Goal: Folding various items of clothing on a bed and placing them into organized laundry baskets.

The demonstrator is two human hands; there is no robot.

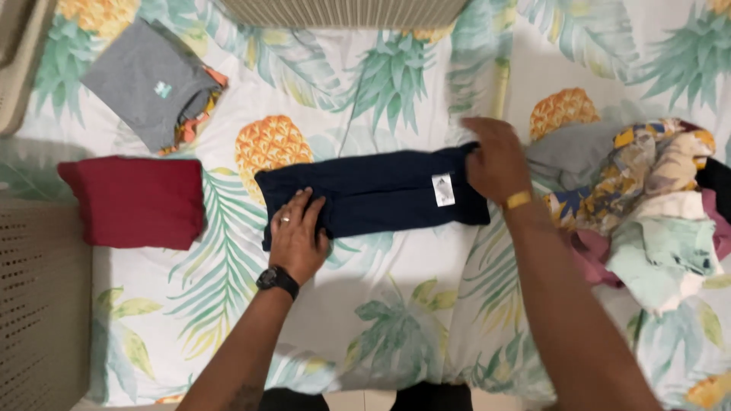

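A dark navy garment (381, 190), folded into a long strip with a white tag, lies across the pineapple-print bedsheet (396, 304). My left hand (298, 234) presses flat on its left end, fingers spread; a ring and a black wristwatch show. My right hand (496, 161) rests on the garment's right end, fingers curled at the cloth's edge, with a yellow band at the wrist. Whether the right hand pinches the cloth or only presses it is unclear.
A folded dark red garment (137, 202) lies at the left, a folded grey one (152, 80) on a small stack behind it. A heap of unfolded clothes (647, 205) sits at the right. Perforated beige baskets stand at the left edge (38, 304) and top (343, 11).
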